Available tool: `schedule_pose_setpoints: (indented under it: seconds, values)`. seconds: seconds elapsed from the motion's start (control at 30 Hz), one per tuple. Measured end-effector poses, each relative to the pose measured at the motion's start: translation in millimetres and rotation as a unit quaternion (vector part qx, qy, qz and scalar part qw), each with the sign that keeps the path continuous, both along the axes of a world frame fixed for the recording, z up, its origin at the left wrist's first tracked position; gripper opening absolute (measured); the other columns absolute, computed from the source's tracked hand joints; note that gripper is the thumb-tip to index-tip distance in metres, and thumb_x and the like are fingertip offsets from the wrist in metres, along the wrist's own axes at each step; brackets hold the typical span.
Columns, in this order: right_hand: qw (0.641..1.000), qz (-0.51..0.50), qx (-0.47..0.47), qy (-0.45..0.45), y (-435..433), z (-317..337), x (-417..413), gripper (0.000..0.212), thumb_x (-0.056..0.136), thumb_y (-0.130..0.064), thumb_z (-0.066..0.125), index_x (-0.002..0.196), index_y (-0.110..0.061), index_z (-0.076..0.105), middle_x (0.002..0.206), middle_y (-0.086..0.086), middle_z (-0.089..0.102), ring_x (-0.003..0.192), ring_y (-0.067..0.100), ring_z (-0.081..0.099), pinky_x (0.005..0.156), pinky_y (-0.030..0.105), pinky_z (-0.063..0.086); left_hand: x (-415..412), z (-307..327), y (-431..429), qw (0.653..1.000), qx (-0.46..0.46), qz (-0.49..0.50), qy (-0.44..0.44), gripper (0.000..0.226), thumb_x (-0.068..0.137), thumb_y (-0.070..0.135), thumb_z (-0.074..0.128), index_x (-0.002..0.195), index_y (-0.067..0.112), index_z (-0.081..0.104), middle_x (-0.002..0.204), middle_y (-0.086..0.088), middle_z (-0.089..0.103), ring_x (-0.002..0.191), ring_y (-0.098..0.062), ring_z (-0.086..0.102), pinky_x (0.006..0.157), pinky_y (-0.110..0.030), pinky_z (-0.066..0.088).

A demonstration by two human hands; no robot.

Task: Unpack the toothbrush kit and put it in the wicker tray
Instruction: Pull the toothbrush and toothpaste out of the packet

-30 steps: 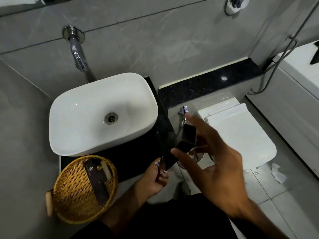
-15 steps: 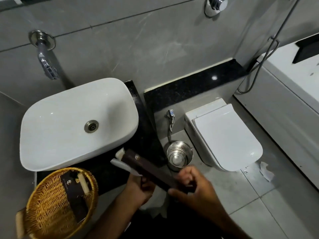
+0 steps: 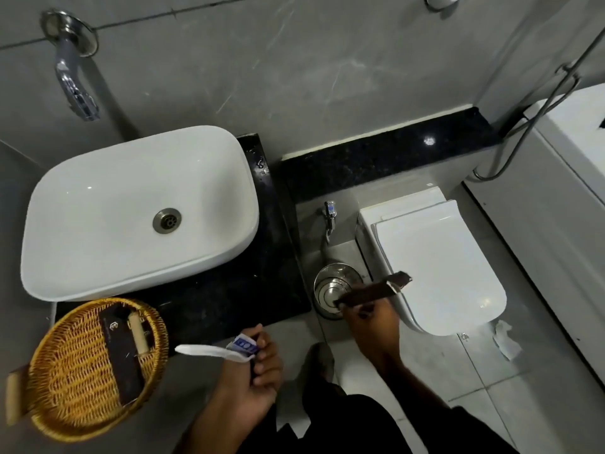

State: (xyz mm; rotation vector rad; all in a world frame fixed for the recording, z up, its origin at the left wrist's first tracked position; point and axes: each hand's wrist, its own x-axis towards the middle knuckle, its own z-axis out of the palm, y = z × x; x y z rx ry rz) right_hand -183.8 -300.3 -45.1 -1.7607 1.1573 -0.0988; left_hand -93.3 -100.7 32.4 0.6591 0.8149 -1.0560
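Hands now parted: right hand [image 3: 373, 322] pinching empty sleeve [image 3: 373, 291] over bin [image 3: 337, 286]; left hand [image 3: 252, 378] gripping toothbrush [image 3: 209, 350] and paste, right of wicker tray [image 3: 65, 411]. Placing left.

Two bare forearms are seen, with no sleeves, watch or bands at the wrists. The left hand [image 3: 252, 371] and the right hand [image 3: 370, 317] are uncovered; no gloves or rings can be made out. The fingers [image 3: 262, 348] are bare too, and the nails are too blurred to be judged. Dark, plain black clothing [image 3: 376, 424] is worn below the arms, with no print or marking to be seen. A dark shoe [image 3: 322, 362] is seen on the floor.
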Motion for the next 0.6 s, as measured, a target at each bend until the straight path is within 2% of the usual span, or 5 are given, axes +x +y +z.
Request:
schedule_pose_setpoints:
  seconds: [0.17, 0.33, 0.43, 0.53, 0.6]
  values:
    - [1.0, 0.0, -0.02, 0.0, -33, -23, 33, 0.046, 0.077, -0.009, 0.085, 0.105, -0.033, 0.057, 0.108, 0.006, 0.075, 0.096, 0.025, 0.075, 0.081, 0.032, 0.06, -12, -3, 10, 0.999, 0.015, 0.04, 0.02, 0.029, 0.079, 0.02, 0.049, 0.051, 0.013, 0.045, 0.04, 0.003, 0.033, 0.024, -0.007, 0.031, 0.023, -0.011, 0.02]
    - [0.999, 0.041, -0.024, 0.016, -34, -32, 37, 0.089, 0.076, -0.011, 0.087, 0.152, -0.008, 0.042, 0.152, 0.013, 0.051, 0.133, 0.035, 0.058, 0.109, 0.052, 0.052, -12, -8, 16, 0.996, 0.081, 0.031, 0.025, 0.039, 0.1, 0.028, 0.045, 0.063, 0.014, 0.046, 0.042, 0.003, 0.038, 0.025, -0.006, 0.029, 0.025, -0.012, 0.021]
    - [0.997, 0.077, -0.002, -0.019, -6, -4, 30, 0.06, 0.083, -0.013, 0.085, 0.135, -0.023, 0.058, 0.125, -0.006, 0.066, 0.1, 0.018, 0.073, 0.084, 0.022, 0.061, -10, -13, 23, 0.99, 0.139, 0.003, -0.02, 0.038, 0.1, 0.033, 0.051, 0.066, 0.015, 0.05, 0.045, 0.003, 0.041, 0.028, -0.005, 0.029, 0.028, -0.012, 0.02]
    - [0.976, 0.177, 0.123, -0.014, 33, 41, 29, 0.01, 0.085, -0.044, 0.08, 0.089, -0.038, 0.074, 0.079, -0.013, 0.076, 0.07, 0.003, 0.071, 0.067, 0.021, 0.055, -5, -18, 33, 0.977, 0.198, -0.031, -0.073, 0.03, 0.093, 0.035, 0.063, 0.072, 0.016, 0.055, 0.055, 0.001, 0.041, 0.031, -0.005, 0.03, 0.031, -0.014, 0.021]
    - [0.923, 0.229, 0.307, 0.037, 62, 73, 30, 0.037, 0.074, -0.07, 0.073, 0.075, -0.034, 0.08, 0.072, -0.002, 0.077, 0.064, 0.012, 0.074, 0.061, 0.024, 0.06, -3, -18, 41, 0.967, 0.229, -0.043, -0.1, 0.026, 0.088, 0.039, 0.069, 0.079, 0.015, 0.062, 0.062, -0.002, 0.046, 0.039, -0.009, 0.037, 0.037, -0.019, 0.029]
